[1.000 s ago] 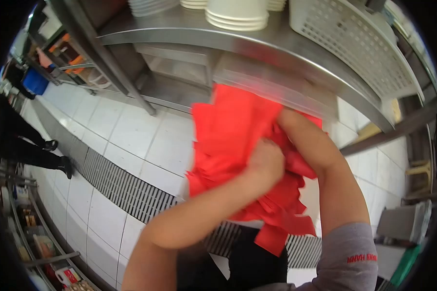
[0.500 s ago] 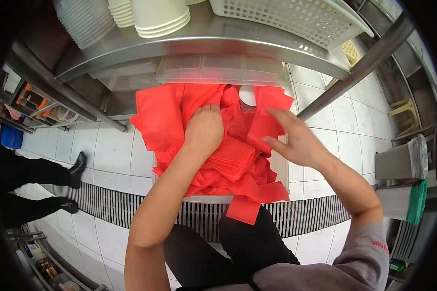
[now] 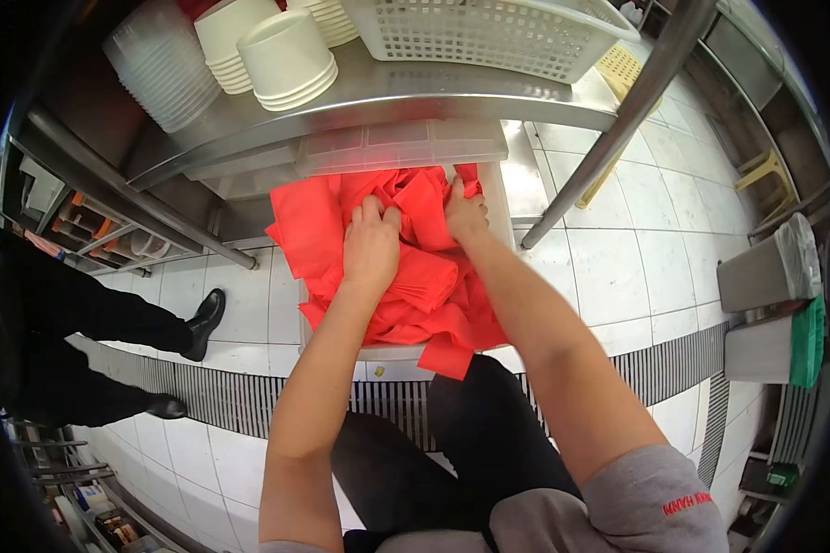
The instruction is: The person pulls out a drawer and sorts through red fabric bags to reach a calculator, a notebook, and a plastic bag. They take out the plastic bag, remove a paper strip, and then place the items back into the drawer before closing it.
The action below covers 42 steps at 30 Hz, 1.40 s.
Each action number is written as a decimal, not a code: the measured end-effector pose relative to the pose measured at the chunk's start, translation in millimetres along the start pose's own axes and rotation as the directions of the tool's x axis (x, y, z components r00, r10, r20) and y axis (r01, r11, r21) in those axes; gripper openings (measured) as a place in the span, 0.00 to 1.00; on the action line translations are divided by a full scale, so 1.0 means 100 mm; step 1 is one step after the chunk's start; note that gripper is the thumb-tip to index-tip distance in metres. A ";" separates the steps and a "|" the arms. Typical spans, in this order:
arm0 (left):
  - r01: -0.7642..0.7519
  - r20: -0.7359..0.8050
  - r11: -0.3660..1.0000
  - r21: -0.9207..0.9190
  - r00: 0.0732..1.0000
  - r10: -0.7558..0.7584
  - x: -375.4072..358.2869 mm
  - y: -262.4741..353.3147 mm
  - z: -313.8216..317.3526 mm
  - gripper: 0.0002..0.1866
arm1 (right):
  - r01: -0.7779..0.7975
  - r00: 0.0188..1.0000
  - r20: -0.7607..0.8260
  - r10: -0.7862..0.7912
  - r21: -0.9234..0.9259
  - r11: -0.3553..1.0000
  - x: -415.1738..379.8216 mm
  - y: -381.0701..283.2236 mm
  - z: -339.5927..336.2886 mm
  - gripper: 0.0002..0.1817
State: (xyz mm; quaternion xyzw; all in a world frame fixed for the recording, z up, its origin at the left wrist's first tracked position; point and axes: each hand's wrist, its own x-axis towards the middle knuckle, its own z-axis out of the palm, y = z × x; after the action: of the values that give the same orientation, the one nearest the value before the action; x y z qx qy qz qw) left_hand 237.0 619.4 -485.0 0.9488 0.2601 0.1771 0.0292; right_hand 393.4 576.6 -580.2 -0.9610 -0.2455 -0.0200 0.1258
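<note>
A heap of red non-woven fabric bags (image 3: 424,281), some in folded stacks, fills a translucent plastic bin (image 3: 500,198) in front of me. My left hand (image 3: 372,244) lies on the middle-left of the heap, its fingers curled into the red fabric. Toward the back right corner, my right hand (image 3: 468,214) has its fingers bent around a piece of the same fabric. The fingertips of both hands are partly hidden in the folds. One red flap hangs over the bin's front edge, close to my knee.
Over the bin's back runs a steel shelf (image 3: 369,88) with white tubs (image 3: 290,60), clear containers (image 3: 161,64) and a white basket (image 3: 489,41). Steel legs (image 3: 618,129) stand on both sides. A person in black trousers (image 3: 111,295) is at the left. A drain grate (image 3: 221,387) crosses the floor.
My right hand has moved left and away from me, from open above the right side into the fabric at the back right corner. My left hand stays on the heap. The camera view has shifted.
</note>
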 end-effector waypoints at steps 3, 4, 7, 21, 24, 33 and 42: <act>-0.023 0.117 0.999 -0.044 0.993 0.028 -0.05 -0.07 0.01 0.11 | 0.007 0.992 0.104 -0.074 0.530 0.848 -0.07 0.14 0.00 0.20; -0.042 0.084 0.995 -0.094 0.995 0.050 -0.04 -0.09 0.03 0.14 | 0.046 0.995 -0.095 0.024 0.670 0.741 -0.23 0.04 -0.17 0.12; 0.467 0.397 0.650 -0.600 0.879 -0.265 0.21 -0.18 0.24 0.25 | 0.497 0.840 -0.017 -0.543 0.425 0.756 -0.66 -0.15 -0.66 0.10; 0.425 0.486 0.667 -0.612 0.867 -0.107 0.03 -0.10 -0.25 0.52 | 0.574 0.740 -0.235 -0.631 0.709 0.409 -0.89 0.31 -1.28 0.23; 0.343 0.515 0.818 -0.462 0.855 -0.067 -0.06 -0.02 -0.33 0.52 | 0.781 0.617 -0.433 -0.658 0.443 0.441 -0.72 0.27 -1.26 0.26; -0.018 0.456 0.977 -0.212 0.883 0.116 -0.49 -0.01 -0.41 0.46 | 0.650 0.720 0.387 -0.575 -0.667 0.364 0.33 0.00 -0.64 0.20; -0.088 0.193 0.962 -0.257 0.971 0.141 -1.06 -0.11 -0.60 0.34 | 0.632 0.766 -0.035 -0.642 -0.143 0.762 0.62 0.03 -0.50 0.22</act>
State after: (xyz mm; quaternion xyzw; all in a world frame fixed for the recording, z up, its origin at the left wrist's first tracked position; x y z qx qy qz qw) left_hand 126.0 573.0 -464.3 0.9647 0.1760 0.1082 0.1635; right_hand 450.6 590.5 -525.9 -0.8245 -0.5503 -0.1158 0.0623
